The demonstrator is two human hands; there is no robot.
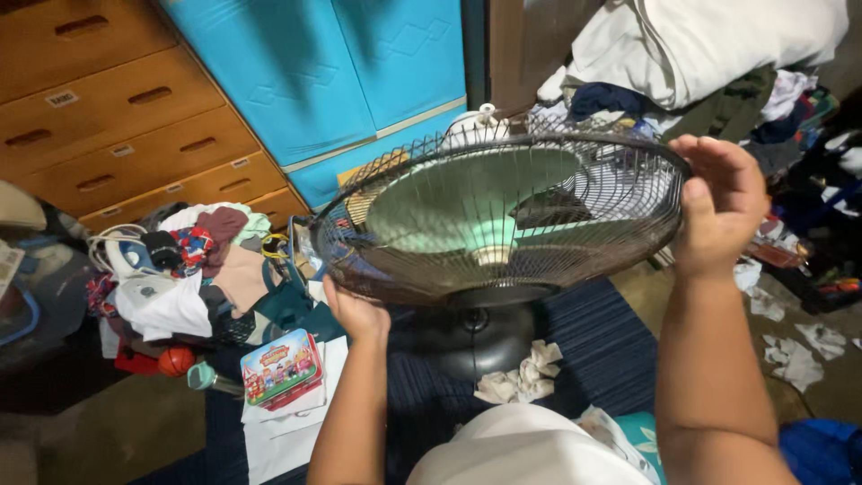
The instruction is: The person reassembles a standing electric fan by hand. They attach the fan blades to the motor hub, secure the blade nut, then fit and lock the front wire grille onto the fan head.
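- We see the fan's base (473,339) only in part: the wire fan guard (503,216) covers its upper portion.
- The left hand (355,314) shows knuckles only; its fingertips lie hidden under the guard's rim.
- Both forearms are cut off by the lower edge.
- The wooden drawers (117,117) are cropped at the left and top edges.
- We cannot distinguish single garments in the clothes pile (193,269).
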